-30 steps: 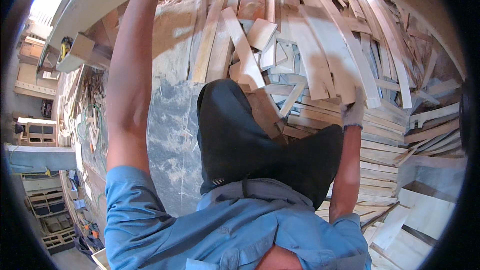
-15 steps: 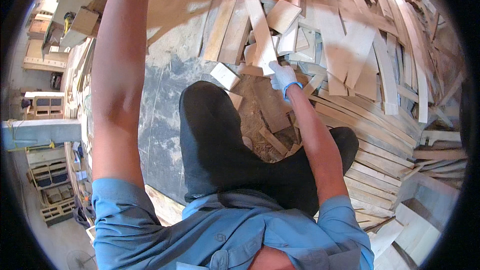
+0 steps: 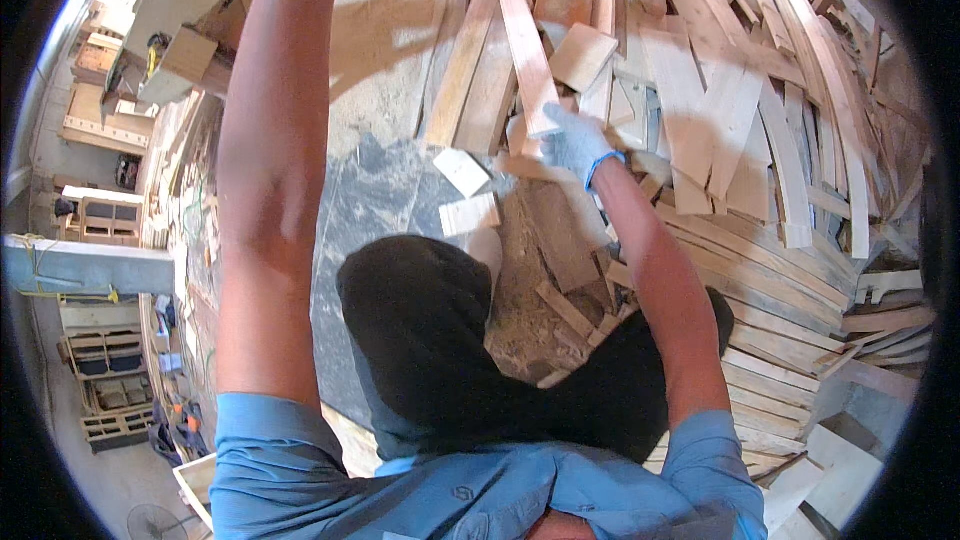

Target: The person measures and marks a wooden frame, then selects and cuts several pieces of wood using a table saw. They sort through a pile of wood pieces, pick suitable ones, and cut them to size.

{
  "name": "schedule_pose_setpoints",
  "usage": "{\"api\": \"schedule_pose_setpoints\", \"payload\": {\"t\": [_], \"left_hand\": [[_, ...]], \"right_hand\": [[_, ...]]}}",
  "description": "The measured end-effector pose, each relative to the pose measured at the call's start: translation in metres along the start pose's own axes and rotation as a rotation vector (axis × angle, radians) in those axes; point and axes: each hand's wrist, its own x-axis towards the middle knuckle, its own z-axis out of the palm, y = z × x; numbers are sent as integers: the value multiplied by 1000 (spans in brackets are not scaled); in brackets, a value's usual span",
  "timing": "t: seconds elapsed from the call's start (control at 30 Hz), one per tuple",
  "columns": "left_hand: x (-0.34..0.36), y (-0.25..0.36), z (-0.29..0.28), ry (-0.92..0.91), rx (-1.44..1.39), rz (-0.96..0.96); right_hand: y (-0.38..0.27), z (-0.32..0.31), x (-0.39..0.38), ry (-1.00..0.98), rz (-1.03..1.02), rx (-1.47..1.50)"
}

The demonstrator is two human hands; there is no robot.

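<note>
The right hand, in a grey glove with a blue cuff, grips the near end of a pale plank. The plank lies on the wood pile, its long axis running from the hand away toward the far side, leaning slightly left, with the far end pointing at the top of the scene. The left arm stretches up past the top edge, so its hand is out of view. Two small pale offcuts lie on the floor just left of the hand. Dark trousers fill the near middle.
</note>
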Motion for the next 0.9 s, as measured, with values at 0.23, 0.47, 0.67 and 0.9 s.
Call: {"api": "schedule_pose_setpoints", "payload": {"t": [0.23,0.47,0.67,0.9], "left_hand": [[-83,30,-41,44,-657,-235],[-399,81,-7,-862,-319,-228],[-497,114,17,-1099,-163,-120],[-506,102,35,-1053,-206,-181]], "right_hand": [[-53,-49,-38,20,-242,43],[-77,-148,-88,341,-294,-451],[-71,-236,-100,739,-285,-1395],[-72,-202,-112,752,-252,-1506]]}}
